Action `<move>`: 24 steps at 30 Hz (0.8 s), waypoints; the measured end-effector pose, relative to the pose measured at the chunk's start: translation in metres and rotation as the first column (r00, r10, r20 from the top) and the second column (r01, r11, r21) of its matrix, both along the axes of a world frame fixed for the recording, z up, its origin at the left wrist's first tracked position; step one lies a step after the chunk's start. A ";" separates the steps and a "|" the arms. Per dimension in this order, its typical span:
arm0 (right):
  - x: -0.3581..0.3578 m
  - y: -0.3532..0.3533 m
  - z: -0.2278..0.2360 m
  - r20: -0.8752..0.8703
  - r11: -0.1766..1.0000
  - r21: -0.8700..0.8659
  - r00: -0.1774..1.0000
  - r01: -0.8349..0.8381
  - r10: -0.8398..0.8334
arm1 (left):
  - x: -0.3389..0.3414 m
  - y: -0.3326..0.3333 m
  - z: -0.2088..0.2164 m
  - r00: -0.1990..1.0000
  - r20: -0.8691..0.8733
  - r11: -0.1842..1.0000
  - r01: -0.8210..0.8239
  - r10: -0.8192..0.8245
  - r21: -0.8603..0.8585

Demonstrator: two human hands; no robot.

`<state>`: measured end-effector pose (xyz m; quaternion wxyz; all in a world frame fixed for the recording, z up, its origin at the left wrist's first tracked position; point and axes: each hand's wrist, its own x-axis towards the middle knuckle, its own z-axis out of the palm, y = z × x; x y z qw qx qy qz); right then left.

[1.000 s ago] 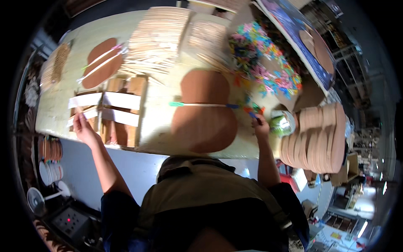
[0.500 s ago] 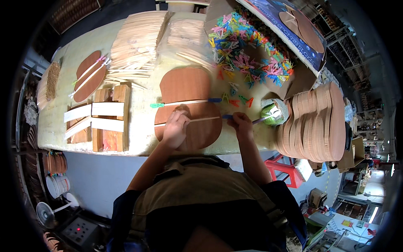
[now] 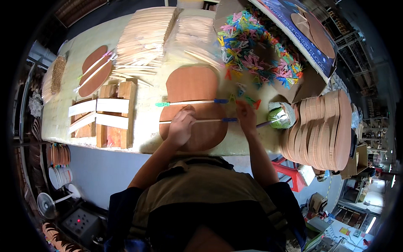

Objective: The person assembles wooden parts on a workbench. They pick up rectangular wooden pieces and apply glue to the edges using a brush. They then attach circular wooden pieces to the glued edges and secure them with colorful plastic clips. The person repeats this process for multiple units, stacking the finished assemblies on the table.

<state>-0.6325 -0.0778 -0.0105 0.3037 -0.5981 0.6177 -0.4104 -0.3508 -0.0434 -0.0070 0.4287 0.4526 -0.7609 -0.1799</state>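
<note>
A guitar-shaped brown wooden panel (image 3: 192, 84) lies before me. Across it run two pale thin strips, the farther strip (image 3: 191, 102) with a green clothespin (image 3: 162, 104) at its left end and a blue clothespin (image 3: 221, 101) at its right. The nearer wooden strip (image 3: 210, 121) has another blue clothespin (image 3: 229, 120) on its right end. My left hand (image 3: 181, 128) rests over the nearer strip, fingers closed and pressing it on the panel. Just right of the panel, my right hand (image 3: 247, 115) pinches at a red clothespin among loose ones; its fingers mostly hide that pin.
A heap of colourful clothespins (image 3: 247, 46) fills an open box at the back. Stacked guitar-shaped bodies (image 3: 317, 130) and a green-and-white container (image 3: 280, 116) stand right. Bundled strips (image 3: 145, 35), a wooden block frame (image 3: 113, 113) and another panel (image 3: 97, 80) lie left.
The blue clothespin has gone onto the nearer strip's right end, and my right hand has let it go and moved up to the loose clothespins. My left hand stays on the strip.
</note>
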 end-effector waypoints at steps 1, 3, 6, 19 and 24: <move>-0.005 -0.016 -0.004 -0.396 0.969 -0.216 0.918 -0.122 0.027 | 0.001 -0.001 0.001 1.000 0.003 1.000 0.005 -0.005 -0.002; -0.013 -0.048 -0.013 -0.703 0.914 -0.126 0.685 -0.385 0.192 | 0.002 -0.003 0.003 1.000 0.006 1.000 0.010 -0.010 -0.003; -0.027 -0.086 -0.032 -0.776 0.874 0.008 0.548 -0.486 0.311 | 0.001 -0.004 0.000 1.000 -0.010 1.000 0.008 -0.008 0.002; 0.118 -0.105 0.041 -0.480 0.960 -0.070 0.852 -0.272 0.207 | 0.002 -0.004 -0.005 1.000 -0.012 1.000 0.018 -0.019 -0.012; 0.124 -0.102 0.045 -0.629 0.841 -0.159 0.709 -0.517 0.317 | 0.005 -0.003 0.001 0.999 -0.045 1.000 0.022 -0.023 -0.012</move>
